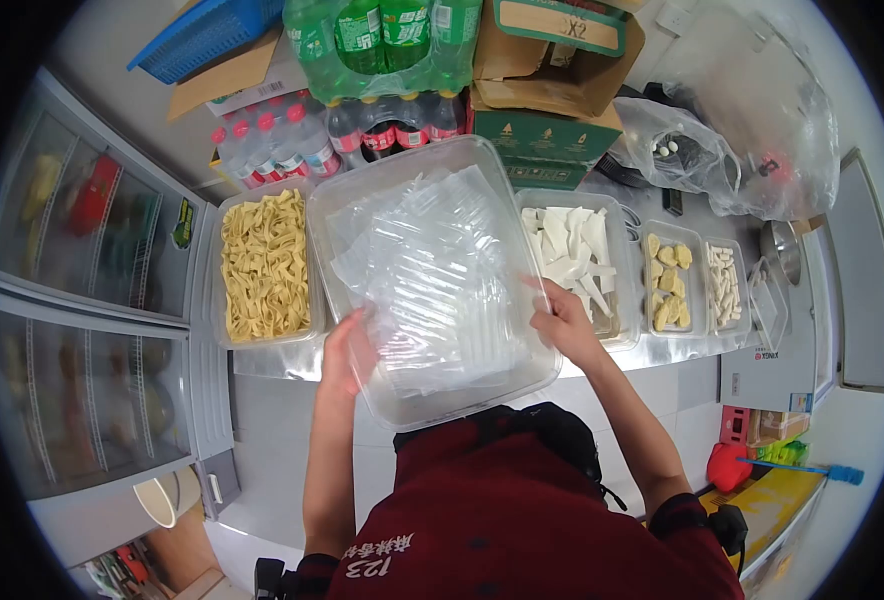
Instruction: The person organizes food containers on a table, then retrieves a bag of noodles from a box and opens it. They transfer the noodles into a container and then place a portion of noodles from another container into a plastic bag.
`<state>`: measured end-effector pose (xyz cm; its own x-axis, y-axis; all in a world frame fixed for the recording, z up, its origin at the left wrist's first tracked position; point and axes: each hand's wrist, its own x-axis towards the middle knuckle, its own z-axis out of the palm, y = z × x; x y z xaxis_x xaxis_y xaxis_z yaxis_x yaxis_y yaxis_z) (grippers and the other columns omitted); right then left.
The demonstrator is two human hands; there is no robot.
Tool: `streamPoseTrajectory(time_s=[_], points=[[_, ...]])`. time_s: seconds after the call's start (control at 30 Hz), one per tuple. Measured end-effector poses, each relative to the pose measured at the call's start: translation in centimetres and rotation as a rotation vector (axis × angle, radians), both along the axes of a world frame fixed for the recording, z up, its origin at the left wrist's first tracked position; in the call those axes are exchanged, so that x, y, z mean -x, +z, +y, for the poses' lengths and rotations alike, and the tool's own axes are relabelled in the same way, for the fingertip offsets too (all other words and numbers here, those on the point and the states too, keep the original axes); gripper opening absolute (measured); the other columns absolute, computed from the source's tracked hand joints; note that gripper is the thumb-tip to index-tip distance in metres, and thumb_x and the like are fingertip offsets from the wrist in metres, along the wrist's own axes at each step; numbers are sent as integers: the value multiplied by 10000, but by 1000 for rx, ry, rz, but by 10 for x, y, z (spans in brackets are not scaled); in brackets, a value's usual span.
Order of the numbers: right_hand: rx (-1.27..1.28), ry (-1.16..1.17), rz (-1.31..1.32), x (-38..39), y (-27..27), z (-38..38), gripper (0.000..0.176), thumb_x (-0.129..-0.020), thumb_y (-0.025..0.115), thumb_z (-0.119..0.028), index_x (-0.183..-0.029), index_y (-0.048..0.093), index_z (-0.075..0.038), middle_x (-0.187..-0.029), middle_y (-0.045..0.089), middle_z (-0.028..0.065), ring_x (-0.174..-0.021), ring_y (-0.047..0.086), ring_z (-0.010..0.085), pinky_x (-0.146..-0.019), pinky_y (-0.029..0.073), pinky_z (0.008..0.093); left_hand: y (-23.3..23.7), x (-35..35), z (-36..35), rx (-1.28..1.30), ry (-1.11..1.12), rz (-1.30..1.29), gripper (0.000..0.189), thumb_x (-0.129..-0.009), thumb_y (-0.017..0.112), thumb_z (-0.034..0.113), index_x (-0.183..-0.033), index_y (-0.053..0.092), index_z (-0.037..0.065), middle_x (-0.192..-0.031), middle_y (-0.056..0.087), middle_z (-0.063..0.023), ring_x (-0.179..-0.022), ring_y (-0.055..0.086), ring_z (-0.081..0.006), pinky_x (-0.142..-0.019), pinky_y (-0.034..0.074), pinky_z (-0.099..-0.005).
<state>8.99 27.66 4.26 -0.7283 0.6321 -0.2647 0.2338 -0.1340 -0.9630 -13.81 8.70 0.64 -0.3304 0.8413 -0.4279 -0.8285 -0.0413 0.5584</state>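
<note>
A large clear plastic tub (442, 408) is held tilted in front of my body, over the counter's front edge. Inside it lies a heap of clear, shiny plastic packets (452, 290) with ribbed lines; what they contain, if anything, I cannot make out. My left hand (348, 352) grips the tub's left wall, its thumb on the near side. On the opposite wall my right hand (565, 322) is closed around the side, the index finger reaching toward the rim. A tub of pale yellow strips (264, 268) stands left of my left hand, and a tub of white slices (572, 250) is beyond my right hand.
Smaller tubs of yellow round pieces (670, 285) and white sticks (724, 285) stand to the right on the metal counter (662, 347). Packed bottles (382, 125) and cardboard boxes (552, 130) line the back. A glass-door fridge (92, 300) is at left.
</note>
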Motion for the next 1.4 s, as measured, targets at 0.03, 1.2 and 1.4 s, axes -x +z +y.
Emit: streamPoseTrajectory(time_s=[0.03,1.2,1.4], points=[[-89,37,-18,-6,1,1,476,-672,466,-3,-1146,440,20,-530,414,-37,-453,409,98,-433,329,248,-1,-8,2,72,48,70,527,-743,492,236,-1212,335,55,-1082,448,-80,-997,438,-247,-817,378,-443],[-1155,232,-441,97,-14,26,950,-622,580,-589,-1186,284,116,-1186,344,301,-1137,313,401,-924,299,414,1,-118,-2,167,222,67,564,-606,500,78,-1135,344,-38,-999,472,-137,-925,482,-256,-806,400,-354],[-727,575,-824,104,15,37,924,-625,524,-650,-1099,390,131,-1136,404,301,-1136,332,382,-917,311,397,-2,-124,-9,171,212,-27,529,-596,494,60,-1100,375,-47,-970,488,-131,-909,488,-238,-791,401,-336]])
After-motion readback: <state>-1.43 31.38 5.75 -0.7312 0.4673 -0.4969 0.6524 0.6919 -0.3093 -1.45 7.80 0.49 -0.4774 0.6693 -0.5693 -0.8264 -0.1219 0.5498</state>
